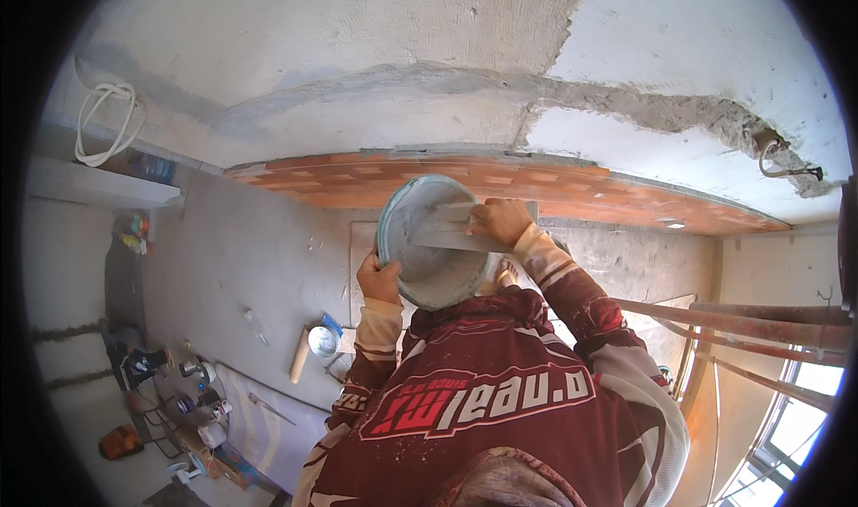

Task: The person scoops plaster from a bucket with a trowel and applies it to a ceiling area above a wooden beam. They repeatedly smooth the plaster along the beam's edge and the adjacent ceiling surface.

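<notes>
A round bowl (391, 210) with a greenish-grey rim is tilted in front of my chest, its inside coated with grey residue. My left hand (380, 279) grips it at the left edge, thumb over the rim. In my right hand (503, 219), a flat, grey, wide-bladed trowel (442, 231) reaches across the bowl's opening, its tip against the inner surface. The fingers are closed around the trowel; its handle is mostly hidden by them. Both sleeves are maroon and cream, with pale splashes on the right one.
Ahead rises a plastered wall (384, 24) above a band of orange bricks (429, 165). A coiled white cable (109, 122) hangs at left. Red scaffold poles (769, 326) stand at right. On the floor below lie a small pail (323, 341), a bottle (255, 325) and several tools.
</notes>
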`<state>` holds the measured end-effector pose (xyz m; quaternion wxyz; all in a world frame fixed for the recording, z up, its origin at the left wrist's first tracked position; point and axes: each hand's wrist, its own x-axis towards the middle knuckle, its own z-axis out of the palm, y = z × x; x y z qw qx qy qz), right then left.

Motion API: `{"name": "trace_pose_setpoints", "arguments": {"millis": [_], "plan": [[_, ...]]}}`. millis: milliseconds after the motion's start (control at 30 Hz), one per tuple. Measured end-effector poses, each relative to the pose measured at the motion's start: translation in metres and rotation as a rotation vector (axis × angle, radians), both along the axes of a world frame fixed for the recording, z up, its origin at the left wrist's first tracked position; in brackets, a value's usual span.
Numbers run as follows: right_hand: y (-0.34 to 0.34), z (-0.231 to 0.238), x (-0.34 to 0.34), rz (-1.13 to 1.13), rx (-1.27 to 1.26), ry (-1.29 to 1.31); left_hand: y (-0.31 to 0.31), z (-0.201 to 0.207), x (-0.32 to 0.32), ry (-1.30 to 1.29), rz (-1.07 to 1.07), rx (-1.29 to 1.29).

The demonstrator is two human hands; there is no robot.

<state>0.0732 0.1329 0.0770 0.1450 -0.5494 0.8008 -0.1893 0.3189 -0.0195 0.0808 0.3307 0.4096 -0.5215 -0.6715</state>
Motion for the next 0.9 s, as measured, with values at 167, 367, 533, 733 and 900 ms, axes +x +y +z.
{"name": "trace_pose_setpoints", "arguments": {"millis": [167,367,533,733,900], "plan": [[0.035,0.012,-0.002,-0.072,-0.094,-0.046,0.000,0.002,-0.003,-0.006,0.029,0.122],[0.086,0.024,-0.013,-0.201,-0.187,-0.015,0.008,-0.010,-0.021,-0.106,0.120,0.258],[0.119,0.046,-0.038,-0.337,-0.252,-0.048,0.028,-0.014,-0.035,-0.112,0.157,0.291],[0.141,0.048,-0.090,-0.413,-0.375,-0.082,0.052,-0.036,-0.043,-0.063,0.183,0.318],[0.139,0.073,-0.121,-0.255,-0.259,-0.074,0.075,-0.030,-0.051,-0.081,0.247,0.332]]}}
